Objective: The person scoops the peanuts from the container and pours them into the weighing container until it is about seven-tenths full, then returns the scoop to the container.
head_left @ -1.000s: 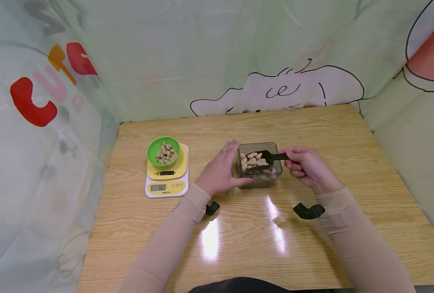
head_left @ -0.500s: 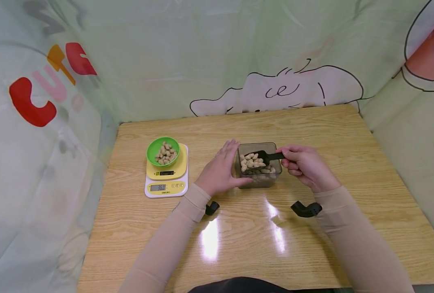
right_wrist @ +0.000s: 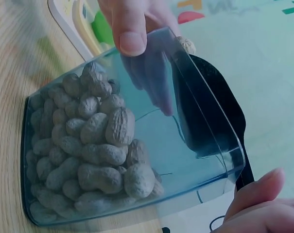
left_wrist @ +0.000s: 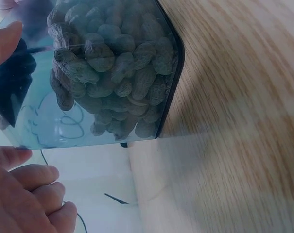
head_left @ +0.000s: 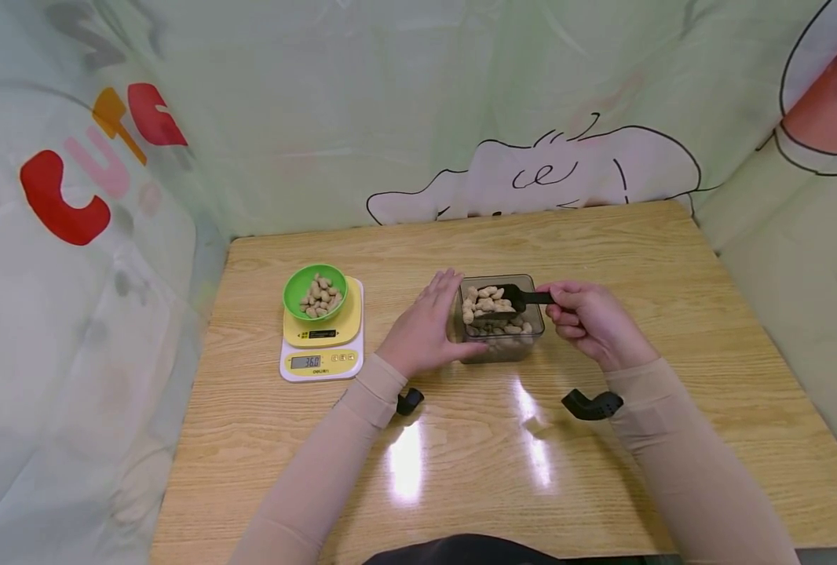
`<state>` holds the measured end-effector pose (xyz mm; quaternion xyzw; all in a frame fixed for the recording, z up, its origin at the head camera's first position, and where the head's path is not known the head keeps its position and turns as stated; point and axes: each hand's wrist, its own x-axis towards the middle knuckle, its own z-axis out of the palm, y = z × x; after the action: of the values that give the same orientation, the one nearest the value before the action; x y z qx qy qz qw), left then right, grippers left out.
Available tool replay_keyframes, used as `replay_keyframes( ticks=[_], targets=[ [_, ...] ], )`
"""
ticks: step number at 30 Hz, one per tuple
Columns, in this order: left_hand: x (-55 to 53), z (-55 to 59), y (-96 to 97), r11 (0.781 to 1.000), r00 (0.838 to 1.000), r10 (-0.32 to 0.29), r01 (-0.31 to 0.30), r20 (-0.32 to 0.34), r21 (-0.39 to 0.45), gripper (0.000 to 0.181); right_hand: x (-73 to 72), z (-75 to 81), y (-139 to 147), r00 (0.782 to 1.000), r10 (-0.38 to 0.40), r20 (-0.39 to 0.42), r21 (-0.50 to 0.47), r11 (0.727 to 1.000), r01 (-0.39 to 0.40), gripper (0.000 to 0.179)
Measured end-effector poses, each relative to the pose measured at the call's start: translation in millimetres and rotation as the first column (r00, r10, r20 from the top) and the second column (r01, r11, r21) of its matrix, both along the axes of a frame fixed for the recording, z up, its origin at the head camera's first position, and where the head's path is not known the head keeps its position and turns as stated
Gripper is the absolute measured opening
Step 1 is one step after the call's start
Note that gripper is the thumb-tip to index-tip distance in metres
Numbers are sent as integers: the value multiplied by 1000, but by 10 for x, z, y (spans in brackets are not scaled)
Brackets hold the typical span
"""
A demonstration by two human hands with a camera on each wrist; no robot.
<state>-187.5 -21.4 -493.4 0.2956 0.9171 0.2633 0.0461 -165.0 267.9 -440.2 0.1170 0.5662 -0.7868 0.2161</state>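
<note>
My left hand rests with straight fingers along the left wall of a clear grey plastic container, its thumb spread against the near wall. My right hand pinches the handle of a black scoop. The scoop lies within the container's mouth, loaded with unshelled peanuts. Below it, more peanuts fill the lower part of the container. In the right wrist view the scoop shows partly through the clear wall, with one peanut at its tip.
Left of the container stands a yellow and white kitchen scale, its display reading about 36.0. A green bowl with several peanuts sits on it. Printed curtains border the wooden table at the back and sides.
The scoop has shifted within the container and risen slightly, with peanuts now heaped in it. My right hand has moved only a little; my left hand stays put.
</note>
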Motion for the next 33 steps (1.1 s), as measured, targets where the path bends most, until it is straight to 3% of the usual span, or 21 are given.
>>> replay_keyframes(
  ticks=[9, 19, 25, 33],
  targets=[
    [2, 10, 0, 1000, 1000, 4, -4, -1, 13, 121, -45, 6, 43, 999, -34, 25, -58, 998, 36, 22],
    [-24, 33, -10, 1000, 999, -9, 8, -49, -29, 125, -58, 45, 72, 999, -30, 11, -109, 994, 31, 27],
    [-30, 33, -19, 998, 998, -19, 16, -67, -54, 128, -70, 79, 67, 1000, -16, -21, -78, 997, 14, 26],
    [-5, 100, -100, 997, 1000, 8, -10, -31, -70, 131, -114, 158, 3, 998, 5, -55, -36, 999, -7, 26]
  ],
)
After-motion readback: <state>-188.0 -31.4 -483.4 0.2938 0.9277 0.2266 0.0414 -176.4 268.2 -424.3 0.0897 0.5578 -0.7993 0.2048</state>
